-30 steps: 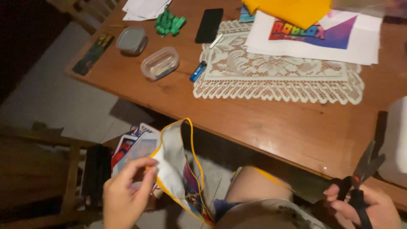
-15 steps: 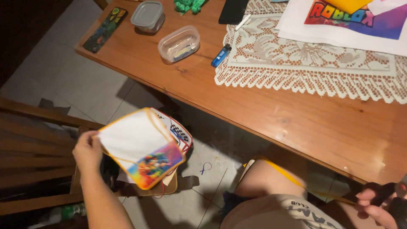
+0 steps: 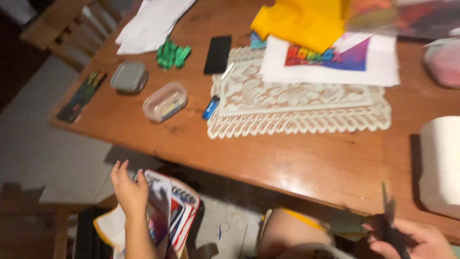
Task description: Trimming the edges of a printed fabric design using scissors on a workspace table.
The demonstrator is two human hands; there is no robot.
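Nearest the camera, at about 7 o'clock below the counter edge, the left hand [image 3: 128, 191] rests on a fan of colourful printed sheets [image 3: 173, 213]; its fingers lie spread on the top sheet, so the grip is loose and flat rather than clenched around anything. The sheets hang over the floor, just beside a dark chair [image 3: 52, 225] at the lower left. At 5 o'clock the right hand [image 3: 413, 241] is closed around the dark handles of a pair of scissors [image 3: 389, 225], whose blades point up toward the counter [image 3: 306, 163] edge; the picture is blurred there. Between the two hands a bare knee [image 3: 292, 235] shows. Farther out, on the wooden counter, a white paper roll [image 3: 441, 163] stands at 3 o'clock. Toward 12 o'clock lies a white lace mat [image 3: 297, 103], with a small blue lighter [image 3: 210, 107] touching its left edge. At 10 o'clock sit a clear plastic tub [image 3: 165, 101] and a grey lidded tub [image 3: 128, 76], near each other. Farthest off are a black phone [image 3: 218, 54], green clips [image 3: 171, 53] and yellow fabric [image 3: 302, 21].
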